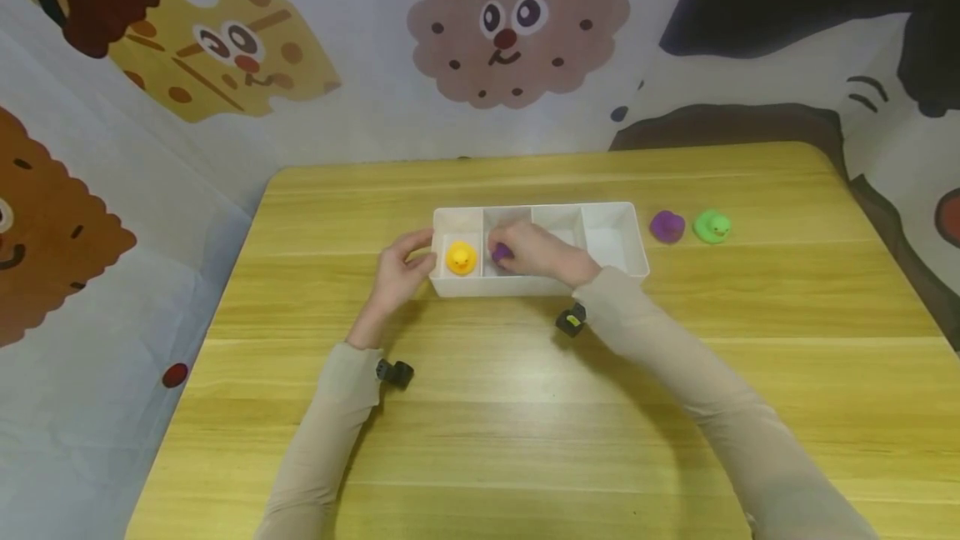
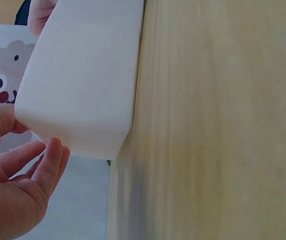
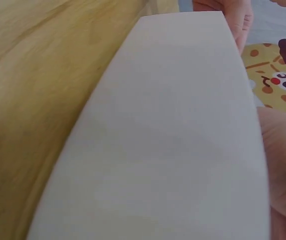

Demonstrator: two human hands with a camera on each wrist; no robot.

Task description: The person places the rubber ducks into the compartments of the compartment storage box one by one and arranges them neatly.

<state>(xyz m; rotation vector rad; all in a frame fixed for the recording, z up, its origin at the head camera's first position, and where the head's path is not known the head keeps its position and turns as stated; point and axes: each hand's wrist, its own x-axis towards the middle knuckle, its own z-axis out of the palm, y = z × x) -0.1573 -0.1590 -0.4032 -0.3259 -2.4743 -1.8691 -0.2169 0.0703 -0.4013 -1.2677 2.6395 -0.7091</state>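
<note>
Progress looks roughly halfway: the yellow duck [image 1: 461,258] sits leftmost in the white tray [image 1: 491,287], your right hand [image 1: 534,249] pinches a purple toy [image 1: 501,253] one compartment over, your left hand [image 1: 400,275], fingers parted, touches the tray's end; the purple duck [image 1: 667,227] and green duck [image 1: 712,226] outside seem left

The head camera looks forward and down from above, well back from both grips, so the white box [image 1: 487,286] shows whole with the left hand [image 1: 405,272] and right hand [image 1: 536,250]. The left wrist camera sits close to the left grip, on the person's side, turned sideways and facing the box's front wall. The right wrist camera, very near that wall below the right grip, faces along it toward the left hand; both wrist views share wall and hands.
</note>
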